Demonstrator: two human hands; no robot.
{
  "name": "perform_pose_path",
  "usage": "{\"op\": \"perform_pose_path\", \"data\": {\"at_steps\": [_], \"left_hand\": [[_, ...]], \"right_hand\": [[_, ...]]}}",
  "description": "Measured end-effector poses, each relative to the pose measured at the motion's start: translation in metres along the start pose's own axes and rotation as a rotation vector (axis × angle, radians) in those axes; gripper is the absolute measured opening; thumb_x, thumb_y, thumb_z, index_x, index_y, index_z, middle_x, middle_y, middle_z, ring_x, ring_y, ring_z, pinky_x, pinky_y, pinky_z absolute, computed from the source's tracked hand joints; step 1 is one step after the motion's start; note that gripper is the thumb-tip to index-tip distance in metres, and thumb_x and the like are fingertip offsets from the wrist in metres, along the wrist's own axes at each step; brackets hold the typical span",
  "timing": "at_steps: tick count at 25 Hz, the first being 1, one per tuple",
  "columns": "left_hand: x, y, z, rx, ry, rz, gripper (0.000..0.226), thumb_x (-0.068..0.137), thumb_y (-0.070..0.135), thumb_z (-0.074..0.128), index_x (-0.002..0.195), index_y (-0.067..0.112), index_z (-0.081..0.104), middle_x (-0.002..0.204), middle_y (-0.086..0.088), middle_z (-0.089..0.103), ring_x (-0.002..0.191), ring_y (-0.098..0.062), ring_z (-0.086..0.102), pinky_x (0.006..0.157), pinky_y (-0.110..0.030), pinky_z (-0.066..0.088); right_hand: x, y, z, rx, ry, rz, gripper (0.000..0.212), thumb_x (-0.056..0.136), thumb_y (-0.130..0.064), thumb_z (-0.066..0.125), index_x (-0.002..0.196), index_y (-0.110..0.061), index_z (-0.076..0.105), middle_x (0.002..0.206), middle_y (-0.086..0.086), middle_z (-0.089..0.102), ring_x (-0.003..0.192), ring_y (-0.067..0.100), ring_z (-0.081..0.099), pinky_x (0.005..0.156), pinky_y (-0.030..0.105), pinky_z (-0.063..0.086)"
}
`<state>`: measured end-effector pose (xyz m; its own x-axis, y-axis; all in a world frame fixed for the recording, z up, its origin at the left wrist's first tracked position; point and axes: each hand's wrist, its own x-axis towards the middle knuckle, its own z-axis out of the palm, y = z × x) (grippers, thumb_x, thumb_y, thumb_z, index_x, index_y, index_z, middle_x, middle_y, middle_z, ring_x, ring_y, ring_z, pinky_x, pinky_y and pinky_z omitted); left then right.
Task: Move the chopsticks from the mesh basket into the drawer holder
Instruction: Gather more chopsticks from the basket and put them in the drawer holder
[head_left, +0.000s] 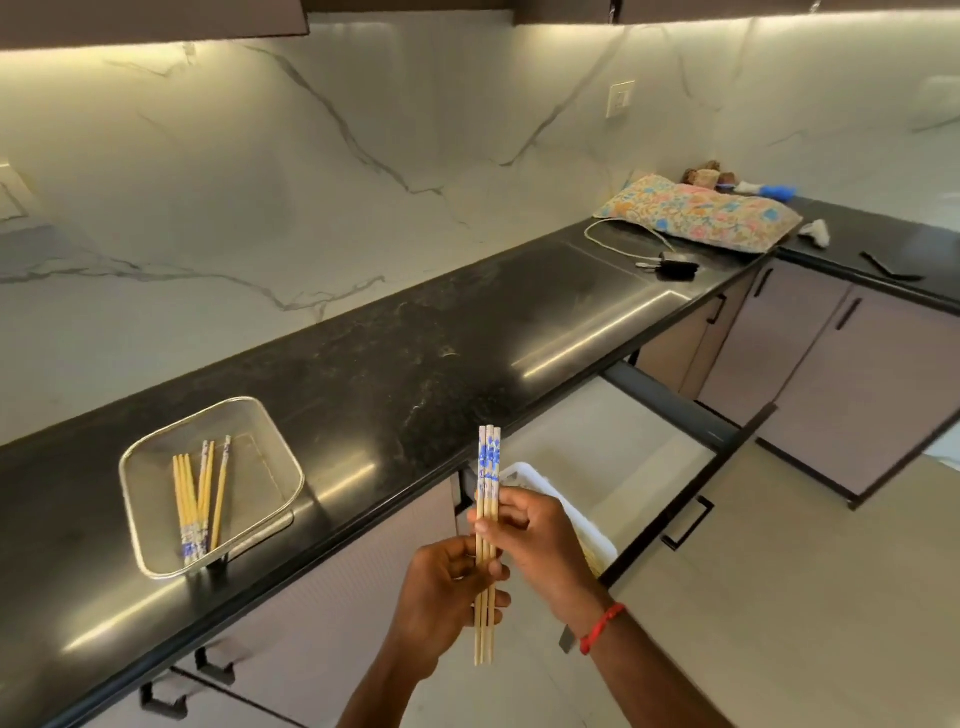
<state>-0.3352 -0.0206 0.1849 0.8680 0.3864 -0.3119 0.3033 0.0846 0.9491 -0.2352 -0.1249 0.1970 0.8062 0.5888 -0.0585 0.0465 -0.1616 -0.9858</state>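
The grip is shared: the left hand (447, 587) is clamped around the lower half of a small bundle of chopsticks (487, 540), and the right hand (535, 540) pinches the same bundle just above it, thumb across the front. The bundle stands upright in the air, near the front edge of the bench (415, 353), with the blue-patterned ends up and the plain tips down. It looks like three sticks, held side by side and level at the top.

Just beyond the hands, the white drawer holder (571, 512) sits in the open drawer (623, 441), partly hidden by the right hand. More chopsticks remain in the mesh basket (156, 473) on the bench to the left, so the task is only part done.

To do this step well, the person should probably keep the ends squared up, let one hand take the whole bundle, then lower it into the holder in line with its length. Releasing only once the sticks rest inside would stop them from scattering.
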Motion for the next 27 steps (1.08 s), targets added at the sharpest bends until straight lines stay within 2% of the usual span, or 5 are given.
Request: {"op": "perform_pose_path", "data": {"at_steps": [9, 16, 20, 24, 27], "left_hand": [[0.022, -0.022, 0.039, 0.175, -0.017, 0.060, 0.007, 0.091, 0.006, 0.069, 0.091, 0.010, 0.075, 0.088, -0.017, 0.077, 0.075, -0.027, 0.078, 0.074, -0.040, 0.066], [0.068, -0.042, 0.070, 0.513, -0.091, 0.071, 0.026, 0.089, 0.047, 0.069, 0.106, 0.029, 0.076, 0.094, 0.027, 0.067, 0.069, 0.020, 0.060, 0.062, -0.001, 0.044], [0.095, -0.047, 0.074, 0.522, -0.126, -0.013, 0.018, 0.089, 0.052, 0.064, 0.074, 0.060, 0.065, 0.072, 0.041, 0.067, 0.070, 0.024, 0.061, 0.061, -0.004, 0.051], [0.117, -0.055, 0.079, 0.524, -0.089, -0.034, 0.022, 0.092, 0.045, 0.063, 0.073, 0.053, 0.066, 0.090, 0.027, 0.067, 0.066, 0.014, 0.063, 0.052, 0.000, 0.043], [0.127, -0.069, 0.083, 0.549, -0.031, -0.066, 0.017, 0.092, 0.043, 0.065, 0.078, 0.036, 0.071, 0.087, 0.011, 0.077, 0.065, 0.016, 0.063, 0.054, 0.001, 0.043]], "right_hand": [[0.002, 0.026, -0.040, 0.069, 0.088, 0.098, 0.021, 0.086, -0.011, 0.073, 0.107, -0.012, 0.074, 0.091, 0.002, 0.079, 0.086, 0.016, 0.077, 0.075, 0.031, 0.063], [0.052, 0.057, -0.092, -0.025, 0.140, 0.128, 0.014, 0.084, -0.011, 0.075, 0.095, -0.021, 0.076, 0.086, 0.003, 0.079, 0.081, 0.019, 0.077, 0.076, 0.040, 0.062], [0.105, 0.092, -0.118, -0.367, 0.166, 0.092, 0.012, 0.081, -0.011, 0.078, 0.092, -0.015, 0.076, 0.076, -0.007, 0.075, 0.066, 0.003, 0.072, 0.064, 0.023, 0.060], [0.143, 0.140, -0.120, -0.638, 0.127, 0.088, 0.009, 0.080, -0.010, 0.078, 0.076, -0.005, 0.072, 0.074, 0.005, 0.075, 0.054, 0.002, 0.059, 0.050, 0.011, 0.040], [0.161, 0.175, -0.112, -0.772, 0.050, 0.139, 0.012, 0.084, -0.013, 0.073, 0.078, -0.002, 0.071, 0.080, 0.013, 0.075, 0.062, 0.018, 0.066, 0.048, 0.020, 0.048]]}}
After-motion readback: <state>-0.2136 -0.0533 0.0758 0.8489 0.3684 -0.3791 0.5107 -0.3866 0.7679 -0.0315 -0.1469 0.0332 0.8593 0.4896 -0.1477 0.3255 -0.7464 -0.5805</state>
